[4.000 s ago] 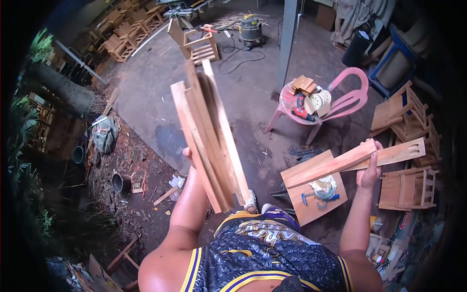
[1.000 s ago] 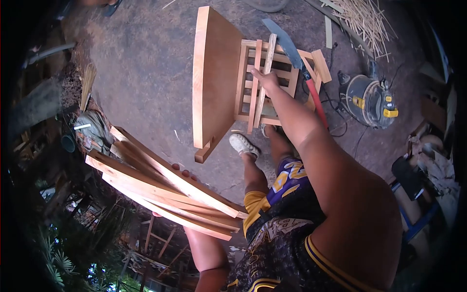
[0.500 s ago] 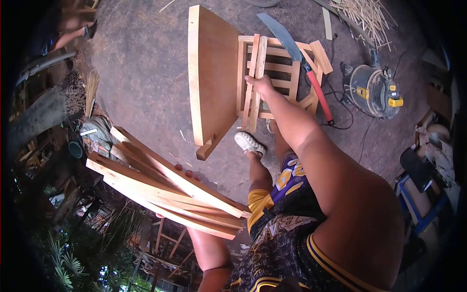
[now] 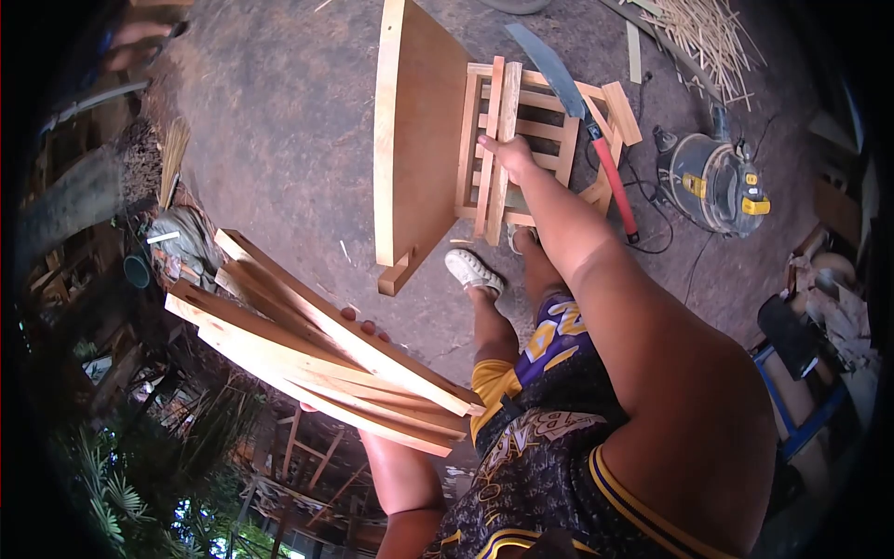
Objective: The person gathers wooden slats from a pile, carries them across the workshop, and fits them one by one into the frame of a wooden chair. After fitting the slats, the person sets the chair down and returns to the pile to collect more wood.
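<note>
In the head view, our left hand (image 4: 368, 328) curls round a bundle of long, curved, pale wooden boards (image 4: 279, 352), seemingly to keep them together, while our right hand (image 4: 507, 155) pinches two narrow, straight wooden strips (image 4: 507, 102) over a slatted wooden frame (image 4: 549, 131).

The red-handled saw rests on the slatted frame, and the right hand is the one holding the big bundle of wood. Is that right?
Not quite: the head view shows the left hand holding the bundle, while the right hand grips narrow strips. The red-handled saw does rest on the slatted frame.
</note>
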Tool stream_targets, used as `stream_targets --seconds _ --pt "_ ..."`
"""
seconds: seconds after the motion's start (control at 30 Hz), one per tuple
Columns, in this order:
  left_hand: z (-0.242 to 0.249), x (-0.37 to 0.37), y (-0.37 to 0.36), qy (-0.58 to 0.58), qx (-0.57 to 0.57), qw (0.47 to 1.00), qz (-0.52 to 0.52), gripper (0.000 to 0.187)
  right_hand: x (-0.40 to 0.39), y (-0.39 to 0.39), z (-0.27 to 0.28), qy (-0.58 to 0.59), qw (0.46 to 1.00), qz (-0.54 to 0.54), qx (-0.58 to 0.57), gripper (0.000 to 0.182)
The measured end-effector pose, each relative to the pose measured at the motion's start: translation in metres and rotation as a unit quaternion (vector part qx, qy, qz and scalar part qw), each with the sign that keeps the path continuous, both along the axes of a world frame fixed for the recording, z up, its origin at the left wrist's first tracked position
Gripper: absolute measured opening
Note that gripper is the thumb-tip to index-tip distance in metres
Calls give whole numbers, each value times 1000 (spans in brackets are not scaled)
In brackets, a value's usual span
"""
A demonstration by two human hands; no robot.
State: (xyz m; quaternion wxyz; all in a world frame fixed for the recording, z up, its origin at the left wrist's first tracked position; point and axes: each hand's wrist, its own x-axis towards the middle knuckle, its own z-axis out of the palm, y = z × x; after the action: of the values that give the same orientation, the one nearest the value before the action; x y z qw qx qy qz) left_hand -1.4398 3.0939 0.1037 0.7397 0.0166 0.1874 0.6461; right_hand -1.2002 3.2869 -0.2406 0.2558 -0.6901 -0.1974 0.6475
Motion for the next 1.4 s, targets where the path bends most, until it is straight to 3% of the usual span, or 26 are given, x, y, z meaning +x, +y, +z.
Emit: stream_targets --seconds 0.27,0.43,0.63,0.73,0.87,1.0,1.1,1.2,1.23,1.3,1.4 --pt "12 5 6 14 4 1000 -2 114 19 -17 17 -19 1000 -1 -3 53" --pt "14 2 2 13 28 999 -31 114 50 -37 32 -14 1000 -1 -6 64" --pt "17 2 2 40 25 999 -9 121 95 -60 48 -51 997 32 57 61" --pt "13 5 5 50 85 995 -31 121 120 -77 54 -69 994 59 64 63" --pt "14 -1 7 87 89 991 -46 123 139 -107 77 -29 997 40 61 63" --pt "4 -12 17 19 153 981 -120 117 157 -140 124 29 996 -14 77 59" --pt "3 -24 12 33 162 972 -169 122 169 -177 160 76 995 -5 60 55" --pt "2 -19 18 105 266 937 -199 114 167 -225 211 37 992 -19 119 52" --pt "-5 -24 20 -5 244 941 -235 116 163 -244 231 32 988 -35 150 50" --pt "-23 -32 23 73 209 947 -232 103 155 -284 266 -3 978 -64 198 47" --pt "16 -14 17 148 161 930 -295 106 124 -348 344 -70 965 -115 225 45"
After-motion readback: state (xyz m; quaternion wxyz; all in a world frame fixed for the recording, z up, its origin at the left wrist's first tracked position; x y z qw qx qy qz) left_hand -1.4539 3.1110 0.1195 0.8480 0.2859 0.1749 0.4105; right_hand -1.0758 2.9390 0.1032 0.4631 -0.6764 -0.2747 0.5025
